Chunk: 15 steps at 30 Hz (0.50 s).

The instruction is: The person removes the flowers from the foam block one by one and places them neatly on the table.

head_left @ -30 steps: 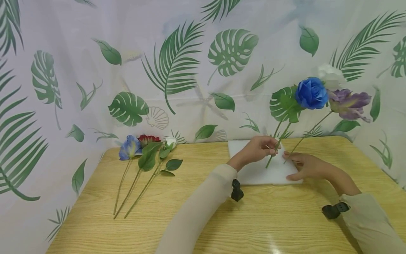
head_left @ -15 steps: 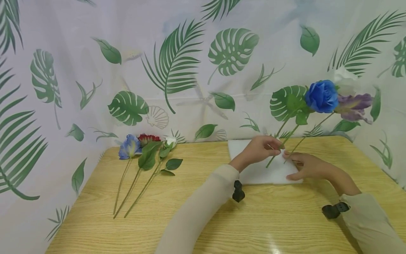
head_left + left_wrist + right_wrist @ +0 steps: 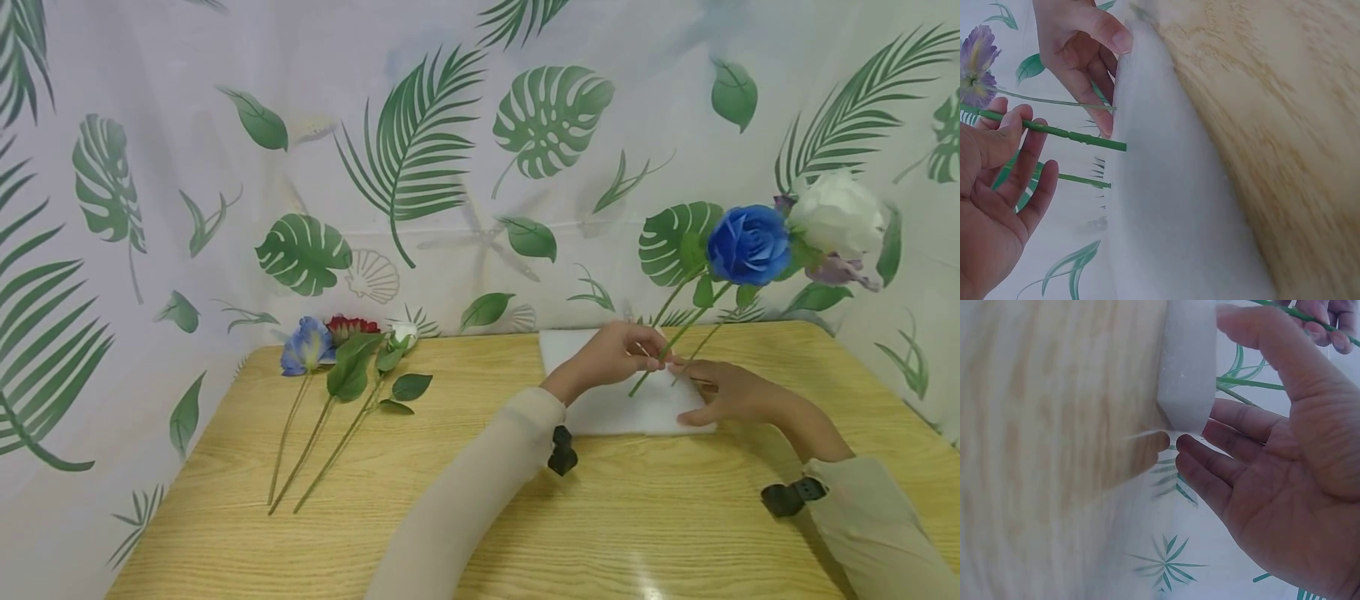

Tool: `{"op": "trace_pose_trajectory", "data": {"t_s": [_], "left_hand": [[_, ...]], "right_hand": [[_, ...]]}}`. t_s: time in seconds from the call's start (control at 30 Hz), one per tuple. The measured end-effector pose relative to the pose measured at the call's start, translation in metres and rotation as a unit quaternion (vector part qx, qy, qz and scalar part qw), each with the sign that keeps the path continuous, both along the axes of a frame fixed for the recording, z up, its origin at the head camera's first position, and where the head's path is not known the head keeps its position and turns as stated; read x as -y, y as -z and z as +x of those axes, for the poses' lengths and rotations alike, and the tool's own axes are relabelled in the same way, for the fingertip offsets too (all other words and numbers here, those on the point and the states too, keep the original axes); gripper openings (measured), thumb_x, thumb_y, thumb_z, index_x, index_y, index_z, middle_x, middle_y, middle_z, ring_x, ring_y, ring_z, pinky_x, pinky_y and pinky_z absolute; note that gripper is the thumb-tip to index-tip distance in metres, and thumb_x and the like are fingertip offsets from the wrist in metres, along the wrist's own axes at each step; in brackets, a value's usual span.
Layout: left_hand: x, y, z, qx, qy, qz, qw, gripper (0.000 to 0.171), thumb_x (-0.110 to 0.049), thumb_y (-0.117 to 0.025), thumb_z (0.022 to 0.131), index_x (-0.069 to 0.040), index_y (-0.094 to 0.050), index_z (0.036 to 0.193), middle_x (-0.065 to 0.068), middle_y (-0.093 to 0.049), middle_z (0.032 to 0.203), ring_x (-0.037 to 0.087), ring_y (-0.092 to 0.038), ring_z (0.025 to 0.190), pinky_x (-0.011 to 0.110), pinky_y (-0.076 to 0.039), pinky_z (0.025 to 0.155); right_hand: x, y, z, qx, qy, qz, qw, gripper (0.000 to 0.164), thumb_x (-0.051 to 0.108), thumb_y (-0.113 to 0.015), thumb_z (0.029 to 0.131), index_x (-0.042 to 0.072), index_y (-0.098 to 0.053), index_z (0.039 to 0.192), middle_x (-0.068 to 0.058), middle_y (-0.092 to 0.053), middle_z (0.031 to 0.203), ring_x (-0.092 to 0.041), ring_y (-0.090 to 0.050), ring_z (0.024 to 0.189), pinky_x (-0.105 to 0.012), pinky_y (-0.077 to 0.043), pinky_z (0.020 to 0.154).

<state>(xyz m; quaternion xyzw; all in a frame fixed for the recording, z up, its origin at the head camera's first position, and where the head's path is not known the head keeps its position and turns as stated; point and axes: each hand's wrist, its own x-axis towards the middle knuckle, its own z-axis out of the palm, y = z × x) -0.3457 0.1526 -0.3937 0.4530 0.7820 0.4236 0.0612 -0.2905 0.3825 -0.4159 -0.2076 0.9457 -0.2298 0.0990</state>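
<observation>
My left hand (image 3: 618, 350) pinches a green flower stem (image 3: 1094, 139) between thumb and fingers. Its lower end lies against or just over the white foam block (image 3: 600, 408); contact is unclear. I cannot tell whether this stem bears the blue rose (image 3: 750, 246) or the white flower (image 3: 840, 215), since they overlap. The purple flower (image 3: 977, 65), mostly hidden in the head view, has a thin stem (image 3: 1054, 100) meeting the foam. Another green stem (image 3: 1085, 180) reaches the foam below it. My right hand (image 3: 738, 396) grips the foam's right end, thumb and fingers spread around it.
Left on the wooden table (image 3: 480, 517) lie a blue flower (image 3: 306, 348), a red flower (image 3: 351, 327) and a white rose (image 3: 403, 335), stems towards me. A leaf-printed curtain (image 3: 450, 167) rises behind the table.
The white flower has swung right and down, out from behind the blue rose, now covering much of the purple flower. The blue rose shifted right and slightly down. My right hand kept its place.
</observation>
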Motion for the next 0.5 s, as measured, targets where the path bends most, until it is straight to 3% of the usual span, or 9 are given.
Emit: {"op": "trace_pose_trajectory", "data": {"t_s": [0.1,0.2,0.33,0.5], "left_hand": [[0.0006,-0.0003,0.0002,0.007,0.005,-0.002,1.0,0.012,-0.006,-0.063,0.089,-0.005,-0.068,0.1,0.001,-0.069,0.09,0.002,-0.062,0.078,0.01,-0.049,0.068],[0.0014,-0.0011,0.0009,0.009,0.009,-0.004,0.9999,0.012,-0.006,-0.063,0.089,-0.006,-0.068,0.1,0.001,-0.07,0.091,0.003,-0.063,0.08,0.01,-0.049,0.069],[0.0045,-0.0019,0.0009,0.013,0.005,-0.005,0.9999,0.011,-0.008,-0.064,0.088,-0.008,-0.068,0.098,0.002,-0.07,0.092,0.002,-0.063,0.082,0.01,-0.048,0.07],[0.0089,0.0001,-0.0018,0.031,-0.009,0.008,0.9995,0.011,-0.009,-0.065,0.087,-0.007,-0.068,0.097,0.003,-0.071,0.094,0.003,-0.064,0.08,0.011,-0.048,0.068]], "right_hand": [[0.0005,-0.0007,0.0006,-0.001,-0.001,-0.003,1.0,0.088,0.044,-0.073,0.078,-0.003,-0.035,0.142,-0.029,-0.042,0.138,-0.042,-0.05,0.117,-0.048,-0.049,0.086],[0.0004,-0.0007,0.0011,-0.001,0.0,-0.004,1.0,0.087,0.044,-0.073,0.078,-0.002,-0.035,0.142,-0.028,-0.043,0.138,-0.041,-0.05,0.117,-0.047,-0.049,0.085],[-0.0006,0.0016,0.0003,-0.002,-0.007,-0.018,1.0,0.082,0.042,-0.072,0.08,0.001,-0.038,0.142,-0.022,-0.043,0.14,-0.036,-0.049,0.119,-0.038,-0.048,0.083],[-0.0008,0.0022,0.0003,0.013,-0.017,-0.047,0.999,0.081,0.04,-0.071,0.081,0.002,-0.036,0.143,-0.022,-0.031,0.149,-0.04,-0.037,0.131,-0.027,-0.047,0.09]]}}
